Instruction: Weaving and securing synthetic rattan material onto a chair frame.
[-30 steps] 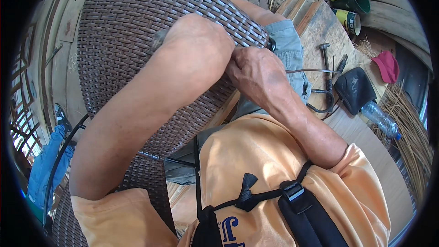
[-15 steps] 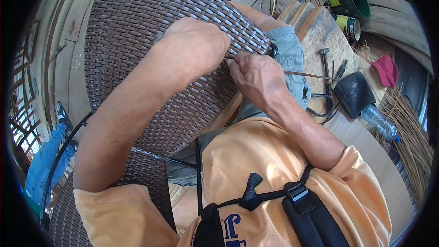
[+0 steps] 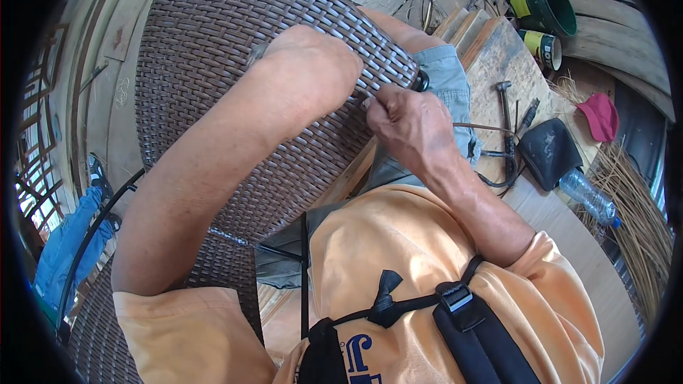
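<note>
Across the lap: brown woven wicker panel (image 3: 213, 78), long axis running near-left to far-right. Left hand (image 3: 313, 75) fisted, pressed on the panel's right edge. Just right of it, right hand (image 3: 409, 128) pinches a thin cane strand (image 3: 484, 126) trailing rightward. Farther right, on the wooden table (image 3: 498, 50): hammer (image 3: 504, 103), black pouch (image 3: 548, 153), plastic bottle (image 3: 587, 198).
</note>
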Tool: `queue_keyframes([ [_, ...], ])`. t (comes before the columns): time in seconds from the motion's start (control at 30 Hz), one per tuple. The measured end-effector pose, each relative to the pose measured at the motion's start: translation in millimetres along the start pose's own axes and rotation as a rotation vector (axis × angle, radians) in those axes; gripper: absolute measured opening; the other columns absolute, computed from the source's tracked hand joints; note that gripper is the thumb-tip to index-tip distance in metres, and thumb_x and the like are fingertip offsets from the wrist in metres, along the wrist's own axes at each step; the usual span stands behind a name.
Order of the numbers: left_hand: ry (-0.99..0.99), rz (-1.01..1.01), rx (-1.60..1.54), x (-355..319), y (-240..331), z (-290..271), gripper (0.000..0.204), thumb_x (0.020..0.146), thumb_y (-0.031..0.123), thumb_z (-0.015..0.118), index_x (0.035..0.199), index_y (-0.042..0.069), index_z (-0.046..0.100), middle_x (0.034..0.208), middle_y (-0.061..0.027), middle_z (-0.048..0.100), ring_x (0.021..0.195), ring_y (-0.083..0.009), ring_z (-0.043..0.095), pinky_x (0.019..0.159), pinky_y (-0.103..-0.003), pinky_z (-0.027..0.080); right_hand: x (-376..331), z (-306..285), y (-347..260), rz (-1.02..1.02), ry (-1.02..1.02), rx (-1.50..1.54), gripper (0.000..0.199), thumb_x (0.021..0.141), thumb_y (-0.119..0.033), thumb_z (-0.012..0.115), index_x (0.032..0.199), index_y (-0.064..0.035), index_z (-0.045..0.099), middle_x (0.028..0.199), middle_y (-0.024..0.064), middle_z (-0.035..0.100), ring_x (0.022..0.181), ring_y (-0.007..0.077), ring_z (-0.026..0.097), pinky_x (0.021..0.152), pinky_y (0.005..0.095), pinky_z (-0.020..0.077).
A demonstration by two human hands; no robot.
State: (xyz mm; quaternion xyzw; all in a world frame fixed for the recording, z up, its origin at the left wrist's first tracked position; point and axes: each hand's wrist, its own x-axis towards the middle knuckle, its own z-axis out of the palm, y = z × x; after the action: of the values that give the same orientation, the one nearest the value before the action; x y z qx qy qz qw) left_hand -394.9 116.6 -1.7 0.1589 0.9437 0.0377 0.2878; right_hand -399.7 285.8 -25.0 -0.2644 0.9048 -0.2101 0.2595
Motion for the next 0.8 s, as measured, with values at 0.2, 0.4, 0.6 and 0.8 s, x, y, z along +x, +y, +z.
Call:
queue_keyframes([
  [0.2, 0.006, -0.092, -0.017, -13, 4, -1, 0.023, 0.08, 0.022, 0.056, 0.074, 0.003, 0.066, 0.075, -0.0145, 0.065, 0.075, -0.0278, 0.064, 0.068, -0.037, 0.051, 2, -10, 13, 0.025, -0.019, 0.203, 0.03, 0.084, -0.028, 0.054, 0.072, 0.0, 0.055, 0.06, 0.0234, 0.054, 0.06, 0.0384, 0.058, 0.054, 0.0444, 0.0451],
  [0.4, 0.144, -0.011, -0.025, -15, -6, 7, 0.027, 0.084, 0.027, 0.052, 0.073, 0.005, 0.065, 0.071, -0.0146, 0.063, 0.071, -0.0292, 0.063, 0.064, -0.04, 0.049, 0, -8, 5, -0.06, -0.06, 0.209, 0.029, 0.086, -0.027, 0.051, 0.073, -0.0012, 0.057, 0.062, 0.0227, 0.056, 0.062, 0.0381, 0.058, 0.056, 0.044, 0.0471],
  [0.6, 0.129, -0.113, 0.204, -21, 5, 10, 0.024, 0.085, 0.03, 0.053, 0.08, 0.008, 0.062, 0.076, -0.0096, 0.064, 0.075, -0.0232, 0.063, 0.07, -0.037, 0.045, 6, -7, 13, -0.026, -0.051, 0.323, 0.031, 0.087, -0.027, 0.052, 0.074, 0.001, 0.056, 0.062, 0.0233, 0.054, 0.059, 0.0377, 0.056, 0.055, 0.0416, 0.0447],
  [0.8, 0.272, -0.224, 0.217, -18, 0, 17, 0.027, 0.086, 0.033, 0.052, 0.08, 0.009, 0.062, 0.076, -0.0076, 0.064, 0.076, -0.0217, 0.062, 0.076, -0.037, 0.043, 6, -1, 22, 0.057, -0.096, 0.542, 0.034, 0.086, -0.028, 0.054, 0.071, 0.0019, 0.054, 0.06, 0.0214, 0.052, 0.056, 0.0355, 0.053, 0.053, 0.0386, 0.0424],
])
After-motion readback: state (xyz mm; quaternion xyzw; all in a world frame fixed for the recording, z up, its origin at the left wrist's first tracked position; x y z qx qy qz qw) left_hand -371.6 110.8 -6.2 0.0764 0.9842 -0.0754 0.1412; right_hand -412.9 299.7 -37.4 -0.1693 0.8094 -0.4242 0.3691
